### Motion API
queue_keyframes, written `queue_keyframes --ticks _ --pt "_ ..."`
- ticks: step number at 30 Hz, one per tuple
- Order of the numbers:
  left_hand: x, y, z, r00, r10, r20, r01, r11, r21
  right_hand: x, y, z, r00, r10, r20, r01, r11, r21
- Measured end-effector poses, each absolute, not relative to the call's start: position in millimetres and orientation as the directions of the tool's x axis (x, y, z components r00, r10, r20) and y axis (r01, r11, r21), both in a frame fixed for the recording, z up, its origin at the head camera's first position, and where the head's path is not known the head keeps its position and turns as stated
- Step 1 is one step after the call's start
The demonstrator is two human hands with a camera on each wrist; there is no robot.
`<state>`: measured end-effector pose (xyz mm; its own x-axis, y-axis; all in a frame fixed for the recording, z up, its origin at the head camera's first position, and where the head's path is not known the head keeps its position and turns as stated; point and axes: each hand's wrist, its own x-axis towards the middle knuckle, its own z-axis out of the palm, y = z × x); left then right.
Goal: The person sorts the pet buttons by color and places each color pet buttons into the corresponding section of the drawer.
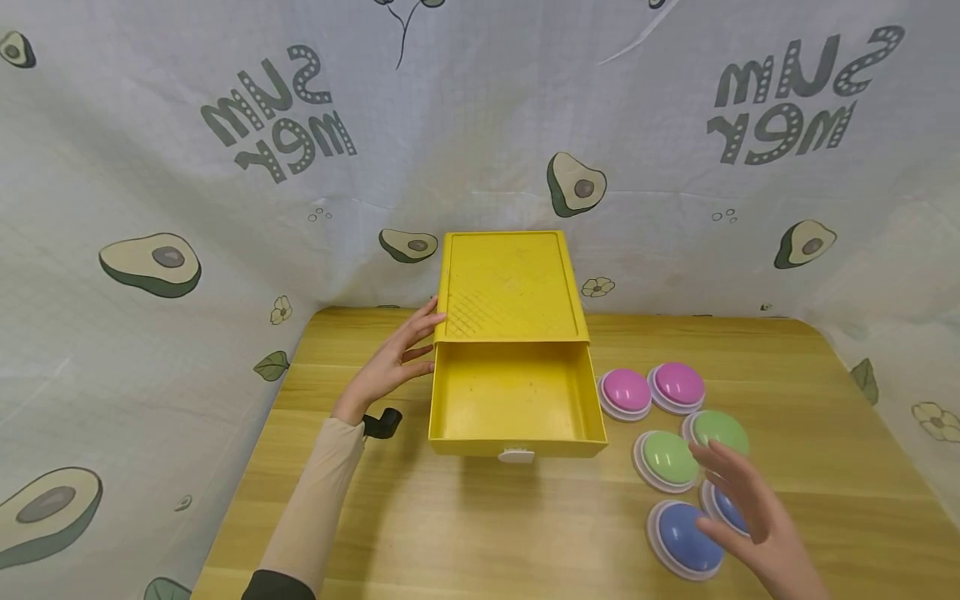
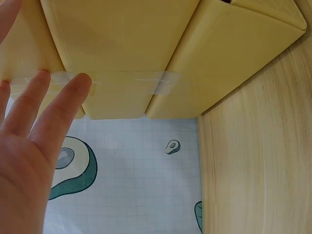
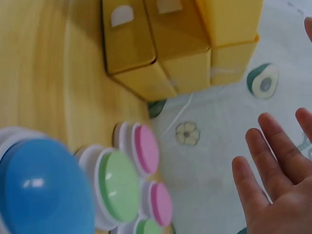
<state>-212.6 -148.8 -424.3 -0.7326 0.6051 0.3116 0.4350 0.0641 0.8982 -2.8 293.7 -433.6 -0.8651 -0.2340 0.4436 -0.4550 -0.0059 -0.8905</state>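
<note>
A yellow drawer cabinet point(image 1: 513, 283) stands at the back of the table, its top drawer point(image 1: 480, 448) pulled out so the inside floor shows. On the drawer's front is a white handle point(image 1: 516, 456). My left hand point(image 1: 390, 362) rests its extended fingertips against the cabinet's left side. In the left wrist view, that side shows stacked yellow boxes point(image 2: 117, 39) joined by clear tape point(image 2: 165, 83). My right hand point(image 1: 757, 517) hovers over the right of the table with fingers spread, holding nothing. Near it lie a blue dome point(image 1: 686, 537) and a green dome point(image 1: 670, 457).
Two pink domes point(image 1: 678, 383) sit right of the drawer, with another green dome point(image 1: 723, 431) and a second blue dome point(image 1: 727, 507) partly behind my right hand. All have white bases. A printed cloth point(image 1: 480, 108) hangs behind the wooden table point(image 1: 465, 542).
</note>
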Motion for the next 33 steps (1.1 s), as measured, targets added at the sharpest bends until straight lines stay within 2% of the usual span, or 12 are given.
queue_keyframes --ticks 3,8,13,17,25,29,33 --pt "-213 -149 -424 -0.730 0.608 0.311 0.434 0.060 0.899 0 302 -443 -0.861 -0.238 0.449 -0.462 -0.004 -0.887" --pt "-211 -149 -423 -0.733 0.603 0.314 0.432 0.056 0.900 3 315 -461 -0.813 -0.273 0.515 -0.530 -0.023 -0.848" --pt "-211 -147 -423 -0.740 0.601 0.303 0.437 0.086 0.896 16 324 -477 -0.859 -0.219 0.462 -0.487 0.077 -0.870" --pt "-210 -145 -422 -0.749 0.596 0.288 0.422 0.095 0.902 21 328 -492 -0.861 -0.207 0.464 -0.488 0.085 -0.869" --pt "-200 -144 -403 -0.741 0.605 0.291 0.418 0.076 0.906 27 325 -513 -0.902 -0.191 0.388 -0.420 0.174 -0.891" --pt "-197 -144 -398 -0.739 0.606 0.294 0.418 0.069 0.906 32 320 -522 -0.931 -0.136 0.338 -0.362 0.220 -0.906" --pt "-197 -145 -397 -0.742 0.605 0.289 0.409 0.067 0.910 33 319 -534 -0.930 -0.106 0.353 -0.368 0.239 -0.899"
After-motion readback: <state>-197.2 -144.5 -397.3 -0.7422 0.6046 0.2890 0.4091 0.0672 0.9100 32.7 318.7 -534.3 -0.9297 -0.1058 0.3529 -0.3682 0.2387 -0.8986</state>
